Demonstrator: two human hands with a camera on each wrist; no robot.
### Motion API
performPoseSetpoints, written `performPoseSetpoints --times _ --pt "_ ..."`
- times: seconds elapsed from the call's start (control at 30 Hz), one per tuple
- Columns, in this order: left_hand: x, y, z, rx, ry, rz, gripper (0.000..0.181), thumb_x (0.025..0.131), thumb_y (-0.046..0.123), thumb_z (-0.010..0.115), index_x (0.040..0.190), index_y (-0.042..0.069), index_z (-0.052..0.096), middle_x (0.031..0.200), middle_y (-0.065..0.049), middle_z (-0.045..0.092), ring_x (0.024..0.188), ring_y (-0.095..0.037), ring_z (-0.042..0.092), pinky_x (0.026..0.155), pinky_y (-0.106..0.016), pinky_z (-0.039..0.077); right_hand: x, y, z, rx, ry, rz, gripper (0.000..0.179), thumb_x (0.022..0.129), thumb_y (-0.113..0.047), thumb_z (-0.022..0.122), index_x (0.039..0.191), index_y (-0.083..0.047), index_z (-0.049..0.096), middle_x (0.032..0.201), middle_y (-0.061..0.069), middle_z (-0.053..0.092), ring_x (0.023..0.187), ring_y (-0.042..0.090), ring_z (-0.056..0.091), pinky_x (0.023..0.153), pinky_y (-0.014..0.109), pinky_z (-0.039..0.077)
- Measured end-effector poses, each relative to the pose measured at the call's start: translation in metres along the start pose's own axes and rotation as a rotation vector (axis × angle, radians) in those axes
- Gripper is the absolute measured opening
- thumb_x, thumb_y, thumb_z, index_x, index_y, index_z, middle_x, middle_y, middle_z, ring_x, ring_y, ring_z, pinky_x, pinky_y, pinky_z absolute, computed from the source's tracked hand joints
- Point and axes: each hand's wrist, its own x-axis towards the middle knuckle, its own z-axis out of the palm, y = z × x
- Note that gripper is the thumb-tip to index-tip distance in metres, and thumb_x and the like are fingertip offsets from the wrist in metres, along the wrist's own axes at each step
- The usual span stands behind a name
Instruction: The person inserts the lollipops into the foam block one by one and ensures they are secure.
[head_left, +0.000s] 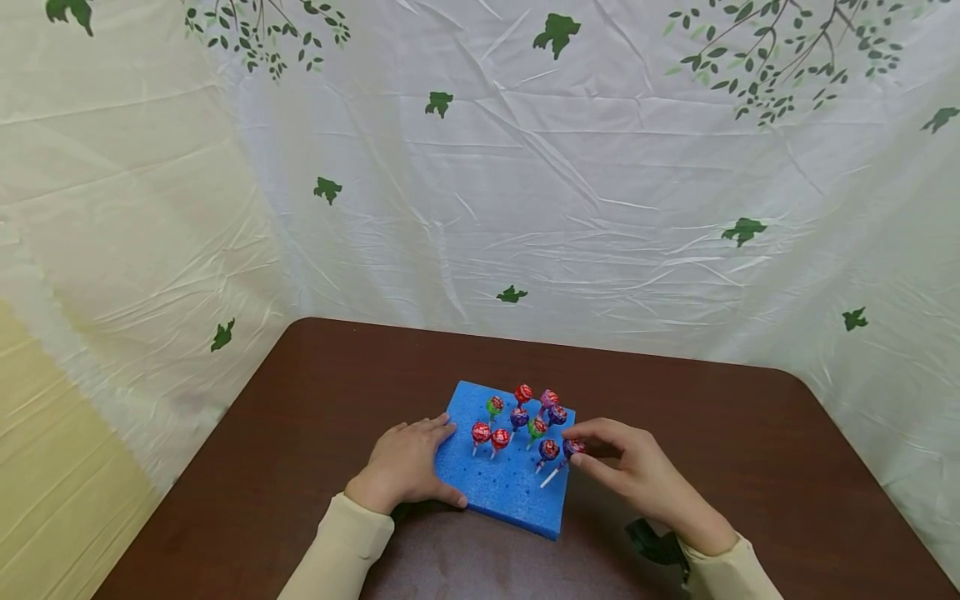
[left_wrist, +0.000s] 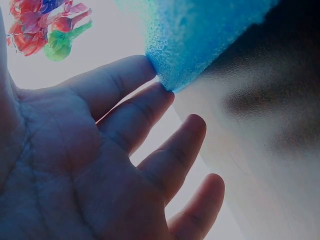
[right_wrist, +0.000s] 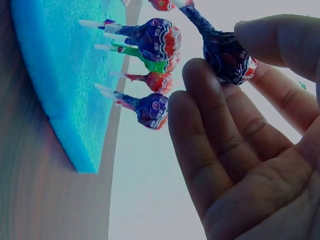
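Note:
A blue foam board (head_left: pixel 487 492) lies on the table, with several wrapped lollipops standing in it by their sticks. My left hand (head_left: pixel 408 462) rests at its left side, thumb at the front edge and fingertips at the left edge. In the left wrist view the fingers are nearly straight, two fingertips touching the foam (left_wrist: pixel 185 45). By its wrapped head, my right hand (head_left: pixel 637 471) pinches a purple lollipop (right_wrist: pixel 225 57) between thumb and fingers. This lollipop's white stick (head_left: pixel 553 476) slants down to the left over the board's right part. Close beside it stands another purple-and-red lollipop (head_left: pixel 548 450).
Red lollipops (head_left: pixel 481 432), green ones (head_left: pixel 494 406) and purple ones fill the board's back and middle; small holes dot its front part. The brown table (head_left: pixel 360 375) extends around it, backed by a white curtain (head_left: pixel 487 208) with green leaves. A dark strap (head_left: pixel 656 542) hangs at my right wrist.

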Motion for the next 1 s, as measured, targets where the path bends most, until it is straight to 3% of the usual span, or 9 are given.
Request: performPoseSetpoints --times 0.43,1.0 --pt "0.001 0.000 0.001 0.010 -0.003 -0.004 0.107 0.060 0.068 0.083 0.146 0.011 0.053 0.152 -0.008 0.046 0.137 -0.031 0.044 0.110 -0.054 0.034 0.013 -0.007 0.012 -0.014 -0.029 -0.060 0.035 0.087 -0.007 0.077 0.120 -0.014 0.069 0.108 -0.003 0.067 0.088 0.013 0.069 0.075 0.027 0.058" --pt "0.001 0.001 0.000 0.003 -0.012 -0.009 0.106 0.061 0.066 0.084 0.146 0.011 0.053 0.152 -0.008 0.045 0.138 -0.032 0.043 0.110 -0.054 0.033 0.015 -0.005 0.019 -0.060 -0.046 -0.112 0.045 0.080 0.002 0.081 0.118 -0.020 0.069 0.111 -0.004 0.067 0.087 0.010 0.068 0.073 0.041 0.060"
